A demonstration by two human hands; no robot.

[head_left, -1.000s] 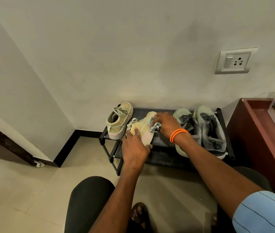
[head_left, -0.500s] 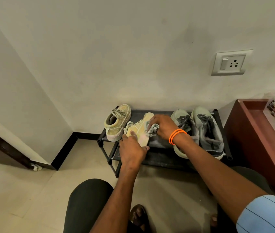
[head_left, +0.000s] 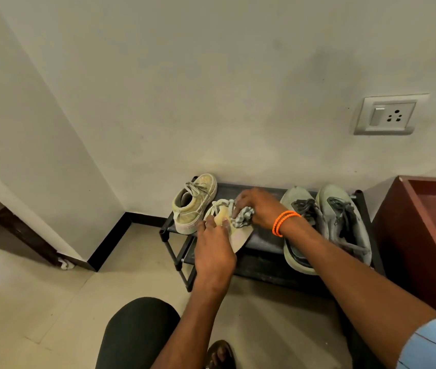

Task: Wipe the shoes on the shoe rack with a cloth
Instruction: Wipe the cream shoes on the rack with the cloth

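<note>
1. Shoe rack [head_left: 264, 242] – black, low, standing against the wall w/ four shoes up top; it's sitting lower in view than a sec ago, which looks like the head tilting, not the rack moving.
2. Grey pair [head_left: 328, 227] on the rack's right end isn't being touched – same spot as before, so prob. still waiting for its wipe.
3. Upright beige shoe [head_left: 195, 206] at the left end is also staying put, just beside the one in hand.
4. Tipped beige shoe [head_left: 234, 235] – lying on its side, sole edge facing the camera. Left hand [head_left: 214, 251] is gripping its near end, fingers curled round it, steadying it as before.
5. Right hand [head_left: 259, 209] – fingers bunched tight round the cloth [head_left: 242, 218]. It's been sliding from the toe end toward the laces over the last sec, so the wipe is progressing along this shoe's upper.
6. Judging by that, shoe no. 1 is mid-clean; the rest seem still to do.
</note>
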